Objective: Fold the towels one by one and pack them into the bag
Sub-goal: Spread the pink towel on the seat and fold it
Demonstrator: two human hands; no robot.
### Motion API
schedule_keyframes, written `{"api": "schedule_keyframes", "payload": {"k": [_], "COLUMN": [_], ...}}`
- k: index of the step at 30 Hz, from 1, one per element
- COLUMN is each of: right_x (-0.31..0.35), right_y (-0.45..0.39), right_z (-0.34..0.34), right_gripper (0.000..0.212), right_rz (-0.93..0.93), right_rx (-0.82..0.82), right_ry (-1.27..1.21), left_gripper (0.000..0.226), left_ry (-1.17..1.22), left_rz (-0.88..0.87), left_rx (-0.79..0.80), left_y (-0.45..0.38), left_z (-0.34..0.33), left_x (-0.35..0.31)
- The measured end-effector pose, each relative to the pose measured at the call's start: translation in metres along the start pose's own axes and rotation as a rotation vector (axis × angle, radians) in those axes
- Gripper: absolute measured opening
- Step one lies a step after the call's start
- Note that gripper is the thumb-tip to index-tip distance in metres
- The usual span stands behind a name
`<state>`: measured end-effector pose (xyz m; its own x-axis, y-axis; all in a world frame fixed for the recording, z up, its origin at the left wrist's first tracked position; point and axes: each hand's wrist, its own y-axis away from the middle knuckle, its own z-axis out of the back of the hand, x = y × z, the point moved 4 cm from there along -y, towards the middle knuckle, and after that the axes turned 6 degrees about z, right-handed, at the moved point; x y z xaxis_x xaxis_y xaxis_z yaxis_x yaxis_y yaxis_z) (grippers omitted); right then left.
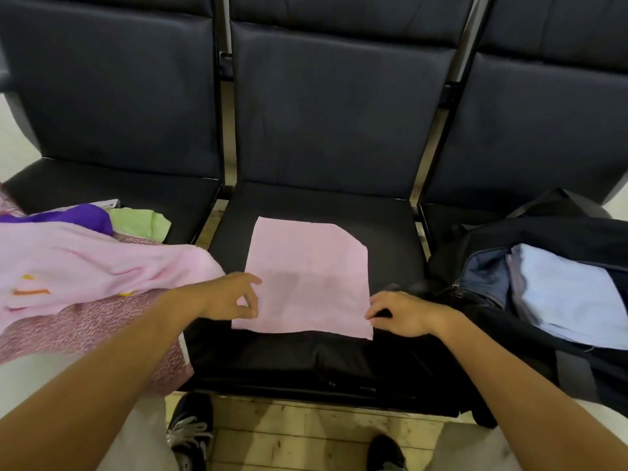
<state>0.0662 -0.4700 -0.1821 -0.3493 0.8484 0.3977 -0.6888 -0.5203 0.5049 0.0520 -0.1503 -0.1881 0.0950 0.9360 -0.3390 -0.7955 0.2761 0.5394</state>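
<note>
Head view, the only view. A pink towel (307, 278) lies flat on the middle seat (390, 232) of a row of dark chairs, one far corner turned under or cut off at an angle. Left hand (231, 295) sits at the towel's near-left edge, thumb and fingertips curled together at the hem; it appears to pinch the cloth, though the contact itself is small in frame. Right hand (399, 312) is at the near-right corner, fingers curled down onto the edge, likewise seeming to pinch it. Both forearms reach in from below.

Dark bag (550, 232) rests on the right-hand seat, zip open, with a light blue towel (571, 294) already folded inside. Left-hand seat holds an unfolded heap (85, 263): pale pink cloth on top, a patterned pink piece under it, purple and green pieces behind.

Progress, as judged: at least one towel packed; pink towel spread and at the start of its fold, not yet halved; several towels in the heap untouched. Task looks well short of halfway.
</note>
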Motion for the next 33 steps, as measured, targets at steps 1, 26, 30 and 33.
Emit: {"api": "schedule_keyframes", "payload": {"k": [1, 26, 30, 33], "right_x": [-0.001, -0.005, -0.015, -0.013], "right_y": [0.000, -0.045, -0.062, -0.073], "right_z": [-0.006, 0.038, 0.041, 0.043], "right_gripper": [0.033, 0.054, 0.044, 0.053], "right_rz": [-0.026, -0.212, -0.352, -0.420], "right_rx": [0.016, -0.177, -0.174, -0.240], "right_ry": [0.008, -0.016, -0.069, -0.250], "left_gripper": [0.007, 0.060, 0.062, 0.060], "left_ry": [-0.019, -0.118, -0.148, -0.176], "left_rz": [0.003, 0.171, 0.180, 0.197], "left_rx": [0.031, -0.094, -0.105, -0.069], "left_y": [0.001, -0.046, -0.069, -0.080], "left_z": [-0.006, 0.045, 0.049, 0.047], "left_x": [0.000, 0.004, 0.003, 0.005]}}
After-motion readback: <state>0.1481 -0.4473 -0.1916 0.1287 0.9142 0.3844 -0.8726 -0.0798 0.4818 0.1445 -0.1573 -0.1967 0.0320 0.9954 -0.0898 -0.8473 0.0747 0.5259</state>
